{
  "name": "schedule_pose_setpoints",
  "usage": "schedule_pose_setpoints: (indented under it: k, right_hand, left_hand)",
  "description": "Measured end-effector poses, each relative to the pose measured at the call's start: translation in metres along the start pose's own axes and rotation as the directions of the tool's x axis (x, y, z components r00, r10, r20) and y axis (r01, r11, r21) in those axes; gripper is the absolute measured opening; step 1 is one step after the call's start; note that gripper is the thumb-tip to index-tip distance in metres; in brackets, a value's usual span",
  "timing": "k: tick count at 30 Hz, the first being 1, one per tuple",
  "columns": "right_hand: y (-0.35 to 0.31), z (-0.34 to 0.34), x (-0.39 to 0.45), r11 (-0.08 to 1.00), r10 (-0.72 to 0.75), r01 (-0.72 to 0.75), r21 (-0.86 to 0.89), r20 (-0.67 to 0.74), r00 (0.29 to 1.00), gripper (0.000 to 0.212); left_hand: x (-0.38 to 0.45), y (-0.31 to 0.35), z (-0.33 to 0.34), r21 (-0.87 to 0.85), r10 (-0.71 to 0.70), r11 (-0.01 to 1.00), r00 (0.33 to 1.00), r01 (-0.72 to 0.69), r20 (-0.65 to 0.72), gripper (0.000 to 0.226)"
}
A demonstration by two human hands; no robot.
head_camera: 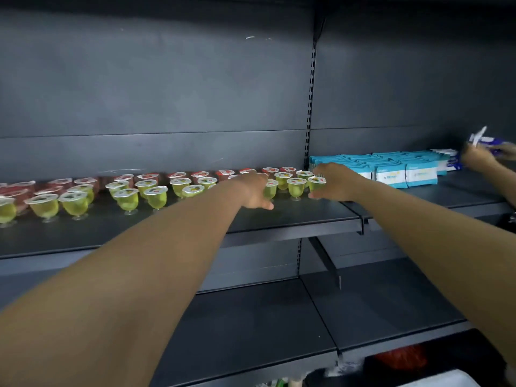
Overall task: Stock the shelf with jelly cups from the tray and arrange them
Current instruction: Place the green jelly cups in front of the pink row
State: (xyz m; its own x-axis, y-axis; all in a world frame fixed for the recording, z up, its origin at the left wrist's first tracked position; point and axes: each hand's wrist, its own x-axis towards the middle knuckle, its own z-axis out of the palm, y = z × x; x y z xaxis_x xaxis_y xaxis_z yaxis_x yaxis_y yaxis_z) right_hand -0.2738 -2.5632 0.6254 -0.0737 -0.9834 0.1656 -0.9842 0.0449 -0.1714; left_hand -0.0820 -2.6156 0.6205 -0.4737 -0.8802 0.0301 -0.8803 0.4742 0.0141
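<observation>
We are arranging green jelly cups (295,187) at the shelf's (293,216) three o'clock end. Our left hand (255,191) is reaching among them; our right hand (333,181) is touching one. Neither grip is readable. Next, we judge, comes nudging rows straight.

Two bare forearms of the person wearing the camera fill the lower half of the view, uncovered from the frame's bottom edge to the wrists, with no sleeve or cuff showing on either. The left hand (255,191) and right hand (333,182) are bare as well: no gloves, rings, watch or wristband can be made out, though motion blur softens the fingers. No clothing of this person appears anywhere in the view.
</observation>
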Motion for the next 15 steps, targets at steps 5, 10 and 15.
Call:
schedule_pose_setpoints:
  k: [5,10,15]
  right_hand:
    - [-0.085,-0.009,-0.090,0.993,-0.032,0.030,-0.117,-0.019,0.999,0.080]
    - [-0.165,0.011,-0.164,0.986,-0.042,0.038,-0.160,-0.019,0.999,0.082]
    - [-0.223,0.060,-0.215,0.994,-0.061,0.070,-0.082,0.112,0.992,0.089]
  left_hand:
    - [-0.110,-0.045,-0.020,0.184,0.055,0.982,0.997,-0.043,-0.058,0.078]
    - [-0.221,-0.096,-0.006,0.203,0.068,0.977,0.997,-0.058,-0.046,0.071]
    - [-0.316,-0.143,0.051,0.147,0.010,0.989,0.998,-0.018,0.057,0.071]
